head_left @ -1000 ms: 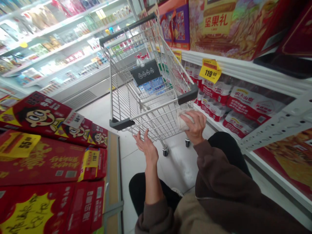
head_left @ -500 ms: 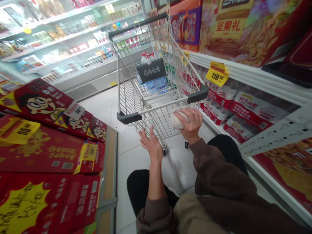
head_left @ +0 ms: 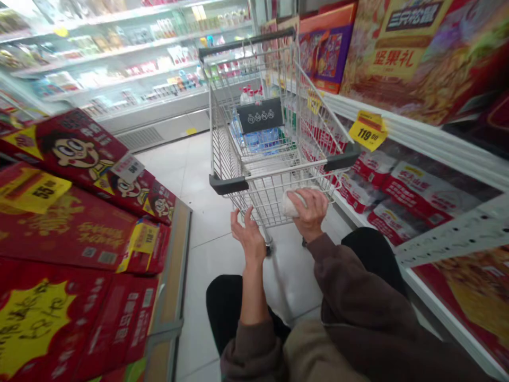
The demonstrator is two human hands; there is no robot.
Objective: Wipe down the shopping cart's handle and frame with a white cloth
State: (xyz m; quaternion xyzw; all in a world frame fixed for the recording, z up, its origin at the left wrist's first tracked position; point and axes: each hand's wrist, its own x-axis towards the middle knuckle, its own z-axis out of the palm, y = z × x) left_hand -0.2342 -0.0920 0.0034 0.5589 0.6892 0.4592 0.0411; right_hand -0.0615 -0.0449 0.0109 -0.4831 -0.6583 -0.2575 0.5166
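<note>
A metal shopping cart (head_left: 270, 183) with dark plastic corner pieces stands in front of me. My right hand (head_left: 311, 212) is closed round a folded white cloth (head_left: 290, 204) and holds it against the wire front of the basket, below the top rim. To the left, my left hand (head_left: 249, 236) is raised by the cart's lower corner, fingers apart and slightly curled, with nothing in it. Whether its fingertips touch the wire I cannot tell. A dark sign plate (head_left: 260, 115) hangs inside the basket.
Red gift boxes (head_left: 79, 154) are stacked close on my left. On my right, a white shelf (head_left: 429, 140) carries nut gift boxes (head_left: 401, 63), with packs of bottles (head_left: 413, 185) below. A lit refrigerated display (head_left: 131, 69) stands behind the cart.
The view has shifted, so the cart appears farther right and slightly lower. My right hand with the cloth has moved slightly down along the wire. My left hand's fingers have curled a little more.
</note>
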